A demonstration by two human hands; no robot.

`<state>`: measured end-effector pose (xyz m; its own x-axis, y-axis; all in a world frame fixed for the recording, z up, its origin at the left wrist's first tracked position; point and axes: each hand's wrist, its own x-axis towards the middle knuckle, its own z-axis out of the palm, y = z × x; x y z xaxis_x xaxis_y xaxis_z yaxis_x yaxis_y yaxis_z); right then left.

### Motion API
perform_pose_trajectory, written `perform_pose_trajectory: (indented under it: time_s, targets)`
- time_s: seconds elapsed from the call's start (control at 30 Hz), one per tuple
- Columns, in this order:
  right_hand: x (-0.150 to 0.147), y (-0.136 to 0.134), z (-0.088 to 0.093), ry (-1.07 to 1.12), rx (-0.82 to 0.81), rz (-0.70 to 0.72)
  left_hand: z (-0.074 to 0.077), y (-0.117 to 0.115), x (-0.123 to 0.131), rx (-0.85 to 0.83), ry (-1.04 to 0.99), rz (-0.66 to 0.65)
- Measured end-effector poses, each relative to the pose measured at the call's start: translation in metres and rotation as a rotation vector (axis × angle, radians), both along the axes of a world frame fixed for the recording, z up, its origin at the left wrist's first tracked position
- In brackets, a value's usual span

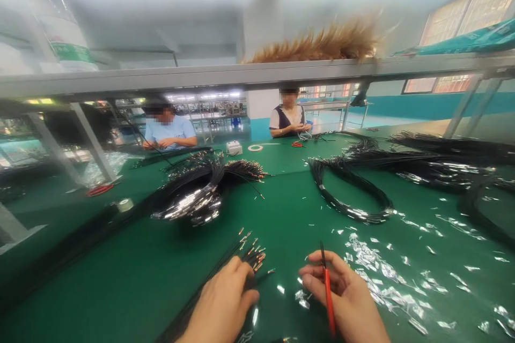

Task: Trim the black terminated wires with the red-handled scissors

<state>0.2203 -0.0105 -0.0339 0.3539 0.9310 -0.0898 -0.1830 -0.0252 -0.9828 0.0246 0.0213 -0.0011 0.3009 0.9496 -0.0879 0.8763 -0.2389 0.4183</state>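
My left hand rests, fingers curled, on a small bundle of thin black wires whose bare metal tips fan out just beyond the fingertips. My right hand is closed round a slim tool with a red handle and a dark tip, which points away from me. Both hands sit at the near edge of the green table, a short gap between them.
Large bundles of black wires and looped coils lie across the table. Shiny clear scraps litter the right side. Two other people sit at the far side, working with their own hands. A metal shelf rail spans overhead.
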Motion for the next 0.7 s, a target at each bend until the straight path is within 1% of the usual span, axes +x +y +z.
perform_pose_trajectory:
  time_s: [0.07,0.13,0.2,0.37,0.5,0.6,0.7]
  targets:
    - [-0.001,0.000,-0.001,0.002,-0.010,0.013,-0.007,0.002,0.007,0.016,0.039,-0.006]
    - [-0.002,-0.001,-0.002,-0.006,-0.011,0.040,-0.010,0.001,0.010,0.024,0.026,-0.009]
    - [-0.005,-0.002,-0.002,-0.016,-0.006,0.073,-0.009,-0.002,0.006,0.012,-0.048,-0.023]
    - [-0.013,-0.005,0.001,-0.010,0.016,0.134,-0.005,-0.011,-0.007,-0.098,-0.349,-0.061]
    - [-0.016,-0.007,0.002,0.008,0.016,0.200,-0.009,-0.016,-0.009,-0.180,-0.458,-0.052]
    - [-0.015,-0.007,0.002,0.046,0.014,0.219,-0.013,-0.016,-0.010,-0.231,-0.523,-0.059]
    - [-0.015,-0.007,0.003,0.055,0.032,0.229,-0.015,-0.016,-0.010,-0.265,-0.514,-0.070]
